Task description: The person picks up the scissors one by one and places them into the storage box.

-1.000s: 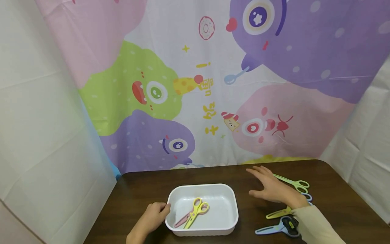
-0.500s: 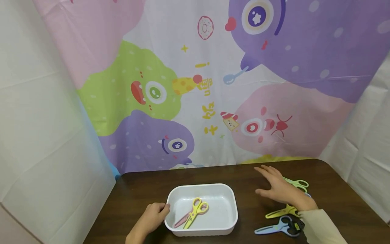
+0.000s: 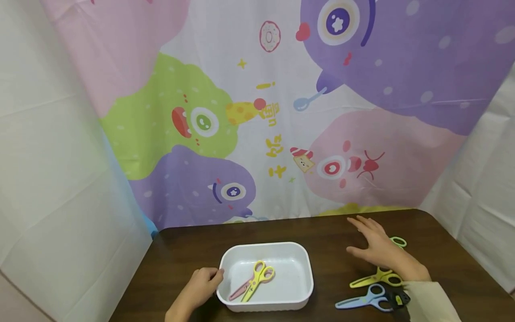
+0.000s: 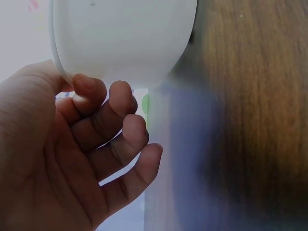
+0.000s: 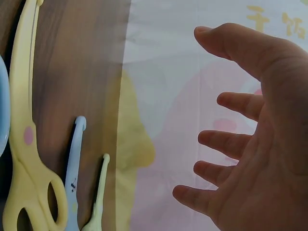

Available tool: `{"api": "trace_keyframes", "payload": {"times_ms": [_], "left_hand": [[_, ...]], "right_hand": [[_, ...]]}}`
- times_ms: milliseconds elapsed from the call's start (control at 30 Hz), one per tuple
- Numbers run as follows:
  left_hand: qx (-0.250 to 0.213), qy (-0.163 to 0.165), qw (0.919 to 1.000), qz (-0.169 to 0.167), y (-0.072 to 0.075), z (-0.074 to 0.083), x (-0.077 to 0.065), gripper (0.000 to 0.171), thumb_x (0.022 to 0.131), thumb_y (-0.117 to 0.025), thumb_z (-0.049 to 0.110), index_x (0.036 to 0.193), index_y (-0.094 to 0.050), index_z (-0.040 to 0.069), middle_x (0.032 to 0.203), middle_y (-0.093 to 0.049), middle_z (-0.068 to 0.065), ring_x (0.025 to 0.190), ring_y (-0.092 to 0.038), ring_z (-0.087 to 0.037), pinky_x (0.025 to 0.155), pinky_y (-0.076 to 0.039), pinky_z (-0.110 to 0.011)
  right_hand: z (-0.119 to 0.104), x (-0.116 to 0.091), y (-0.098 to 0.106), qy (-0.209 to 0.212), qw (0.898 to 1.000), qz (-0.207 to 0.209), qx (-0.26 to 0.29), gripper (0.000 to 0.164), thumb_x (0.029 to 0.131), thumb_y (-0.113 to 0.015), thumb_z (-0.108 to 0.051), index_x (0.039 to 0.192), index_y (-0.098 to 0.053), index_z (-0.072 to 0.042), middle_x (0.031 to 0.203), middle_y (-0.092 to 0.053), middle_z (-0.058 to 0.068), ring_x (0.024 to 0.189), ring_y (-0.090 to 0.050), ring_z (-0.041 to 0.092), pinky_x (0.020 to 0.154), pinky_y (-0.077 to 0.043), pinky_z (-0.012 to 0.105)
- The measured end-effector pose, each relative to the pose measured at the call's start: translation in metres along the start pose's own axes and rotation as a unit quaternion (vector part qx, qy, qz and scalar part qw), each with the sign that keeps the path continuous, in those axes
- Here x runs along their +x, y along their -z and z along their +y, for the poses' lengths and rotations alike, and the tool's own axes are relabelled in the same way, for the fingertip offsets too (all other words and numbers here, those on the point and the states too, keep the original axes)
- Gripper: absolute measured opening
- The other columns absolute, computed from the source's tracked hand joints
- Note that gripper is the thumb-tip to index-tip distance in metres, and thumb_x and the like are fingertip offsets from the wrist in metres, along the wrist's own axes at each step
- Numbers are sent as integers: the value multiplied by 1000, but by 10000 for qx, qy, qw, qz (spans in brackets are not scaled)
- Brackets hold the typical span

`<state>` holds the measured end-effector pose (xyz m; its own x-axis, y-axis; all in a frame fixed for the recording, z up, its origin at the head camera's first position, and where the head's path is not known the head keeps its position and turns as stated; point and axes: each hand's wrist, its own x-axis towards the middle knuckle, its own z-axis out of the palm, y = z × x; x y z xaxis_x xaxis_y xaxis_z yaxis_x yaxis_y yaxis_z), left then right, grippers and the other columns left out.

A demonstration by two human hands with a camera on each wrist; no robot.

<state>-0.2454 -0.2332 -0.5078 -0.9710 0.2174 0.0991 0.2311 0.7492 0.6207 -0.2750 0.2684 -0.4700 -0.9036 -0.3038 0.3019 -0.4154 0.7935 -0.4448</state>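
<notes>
My left hand (image 3: pixel 200 286) pinches the left rim of a white plastic basin (image 3: pixel 265 307) between thumb and curled index finger; in the left wrist view its other fingers (image 4: pixel 136 129) curl below the wall. Inside the basin, yellow scissors (image 3: pixel 251 288) lie across pink scissors (image 3: pixel 239 290). My right hand (image 3: pixel 378 250) hovers with spread fingers, holding nothing, over the right of the table. It partly covers green scissors (image 3: pixel 405 243). Nearer me lie yellow scissors (image 3: pixel 362 281) and blue scissors (image 3: pixel 356 302). The right wrist view also shows a second, light blue pair (image 5: pixel 73 178), hidden in the head view.
A black object (image 3: pixel 398 298) with a yellow mark sits at the blue scissors' handles, beside my right sleeve (image 3: pixel 432 302). Behind the dark wooden table (image 3: pixel 322 232) hangs a cartoon-printed cloth (image 3: pixel 277 197). White cloth hangs at both sides.
My right hand has drifted right, fingers still spread, uncovering more of the yellow and blue scissors and covering more of the green pair. My left hand stays at the basin rim.
</notes>
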Motion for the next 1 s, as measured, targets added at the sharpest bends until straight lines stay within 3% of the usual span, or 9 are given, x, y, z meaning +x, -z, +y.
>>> {"api": "trace_keyframes", "payload": {"times_ms": [1000], "left_hand": [[-30,-30,10000,71,2,3,-2,40,101,-58,22,63,-53,15,58,-42,11,55,-38,-2,53,-33,-22]], "right_hand": [[47,-38,12,-538,9984,161,44,85,87,-80,-35,149,-38,6,147,-35,45,132,-30,69,104,-20,79]]}}
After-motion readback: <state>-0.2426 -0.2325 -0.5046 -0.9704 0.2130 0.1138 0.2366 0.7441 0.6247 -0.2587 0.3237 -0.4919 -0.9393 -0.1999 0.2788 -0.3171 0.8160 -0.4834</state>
